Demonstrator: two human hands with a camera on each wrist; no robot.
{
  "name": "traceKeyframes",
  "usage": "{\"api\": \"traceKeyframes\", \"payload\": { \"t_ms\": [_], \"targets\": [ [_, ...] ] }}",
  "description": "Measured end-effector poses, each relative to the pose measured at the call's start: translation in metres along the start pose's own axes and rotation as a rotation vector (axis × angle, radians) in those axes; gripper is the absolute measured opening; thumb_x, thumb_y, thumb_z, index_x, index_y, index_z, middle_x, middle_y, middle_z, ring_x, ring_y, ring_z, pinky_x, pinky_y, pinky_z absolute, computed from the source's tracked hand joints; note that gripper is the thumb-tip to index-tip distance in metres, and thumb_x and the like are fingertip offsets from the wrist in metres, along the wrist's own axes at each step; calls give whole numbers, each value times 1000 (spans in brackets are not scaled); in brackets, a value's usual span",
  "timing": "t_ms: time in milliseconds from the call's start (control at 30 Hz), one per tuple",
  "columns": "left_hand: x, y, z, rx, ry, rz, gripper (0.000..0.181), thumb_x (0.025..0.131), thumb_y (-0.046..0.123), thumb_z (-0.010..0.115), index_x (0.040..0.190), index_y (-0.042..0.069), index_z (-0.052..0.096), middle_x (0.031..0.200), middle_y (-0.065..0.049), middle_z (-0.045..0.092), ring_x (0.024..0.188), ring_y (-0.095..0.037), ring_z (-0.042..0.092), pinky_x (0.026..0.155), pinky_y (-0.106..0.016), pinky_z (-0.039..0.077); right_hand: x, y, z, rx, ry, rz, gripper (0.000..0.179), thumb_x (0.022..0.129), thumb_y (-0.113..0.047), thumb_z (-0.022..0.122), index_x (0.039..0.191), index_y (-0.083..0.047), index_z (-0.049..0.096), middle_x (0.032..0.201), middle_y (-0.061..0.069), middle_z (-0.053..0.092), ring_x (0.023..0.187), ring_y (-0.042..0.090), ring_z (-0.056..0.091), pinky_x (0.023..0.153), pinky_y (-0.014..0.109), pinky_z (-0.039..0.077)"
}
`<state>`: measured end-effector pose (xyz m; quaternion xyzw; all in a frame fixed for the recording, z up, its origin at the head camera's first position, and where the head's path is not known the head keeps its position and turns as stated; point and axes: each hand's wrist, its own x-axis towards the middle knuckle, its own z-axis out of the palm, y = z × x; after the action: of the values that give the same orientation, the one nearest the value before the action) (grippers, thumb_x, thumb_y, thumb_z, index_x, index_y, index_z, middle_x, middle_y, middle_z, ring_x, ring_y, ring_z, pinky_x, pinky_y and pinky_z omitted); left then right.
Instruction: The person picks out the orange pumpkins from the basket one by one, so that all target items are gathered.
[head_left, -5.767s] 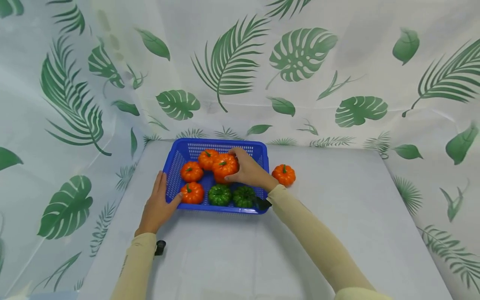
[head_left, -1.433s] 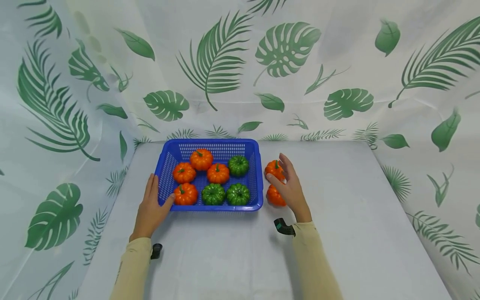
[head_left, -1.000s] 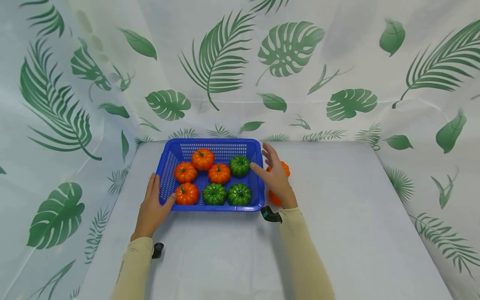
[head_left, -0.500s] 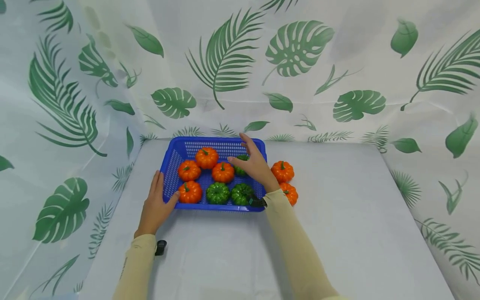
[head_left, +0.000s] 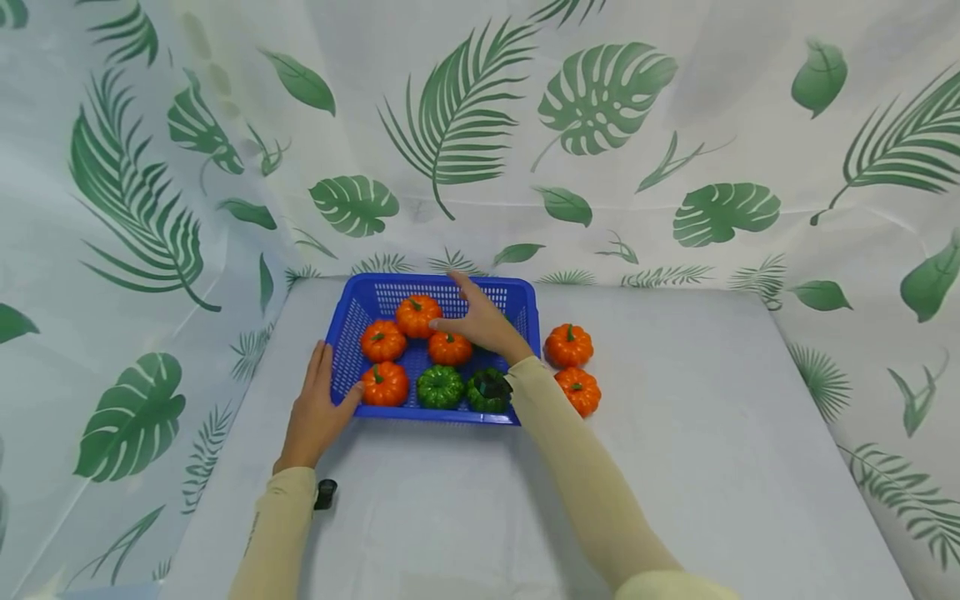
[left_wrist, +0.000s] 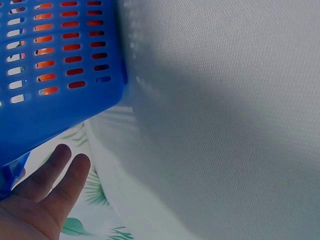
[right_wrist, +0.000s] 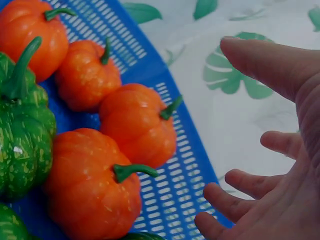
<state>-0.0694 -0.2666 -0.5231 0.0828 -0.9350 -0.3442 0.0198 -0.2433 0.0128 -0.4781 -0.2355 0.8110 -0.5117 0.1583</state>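
A blue plastic basket point(head_left: 435, 415) holds small orange and green toy pumpkins. My left hand point(head_left: 315, 417) rests at its front left corner, thumb at the rim, fingers straight along the outer wall point(left_wrist: 60, 110). My right hand point(head_left: 480, 321) hovers over the basket's back right part, fingers spread and holding nothing point(right_wrist: 280, 170). Below its thumb lies an orange pumpkin point(head_left: 450, 350), beside another orange pumpkin point(head_left: 419, 317). A green pumpkin at the back right is mostly hidden under this hand. Two green pumpkins point(head_left: 440, 388) sit along the front.
Two more orange pumpkins, one behind point(head_left: 568, 346) and one in front point(head_left: 577, 392), lie on the white table point(head_left: 712, 467) just right of the basket. Leaf-patterned curtains point(head_left: 600, 167) enclose the table at the back and sides.
Earlier my right hand held an orange pumpkin over the basket; a second orange pumpkin now lies outside. Since then the empty hand has moved left from those pumpkins over the basket. My left hand stayed.
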Motion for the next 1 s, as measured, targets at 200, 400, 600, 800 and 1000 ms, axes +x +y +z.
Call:
{"api": "traceKeyframes", "payload": {
  "t_ms": [200,400,600,800,1000],
  "targets": [
    [0,-1,0,-9,8,4,93,106,45,61,173,10,7,180,-5,0,154,-52,30,121,-68,29,12,1,7,-38,-66,34,99,95,-37,82,172,-16,24,174,12,27,153,38,37,122,59,36],
    [1,-2,1,-8,8,-6,92,106,43,61,173,10,8,181,-5,0,154,-52,30,120,-69,29,22,6,15,-56,-96,88,99,94,-37,83,172,-16,26,172,15,32,152,36,39,116,54,46],
    [3,-4,1,-6,7,-4,92,105,44,61,173,9,9,180,-6,0,155,-51,28,120,-70,29,31,5,23,-54,-108,129,97,94,-34,84,170,-13,28,167,19,38,148,37,44,107,52,54],
    [2,-5,2,-7,20,6,92,105,44,61,173,8,10,180,-8,3,155,-50,28,120,-69,29,41,7,31,-144,-109,126,95,93,-35,84,168,-8,32,165,19,41,146,37,46,122,55,38],
    [3,-3,1,-2,21,-8,92,105,43,61,173,9,10,180,-9,3,156,-50,28,120,-68,29,47,10,39,-190,-87,120,87,95,-27,83,165,-4,36,159,23,48,140,39,52,119,53,42]
  ]
}}
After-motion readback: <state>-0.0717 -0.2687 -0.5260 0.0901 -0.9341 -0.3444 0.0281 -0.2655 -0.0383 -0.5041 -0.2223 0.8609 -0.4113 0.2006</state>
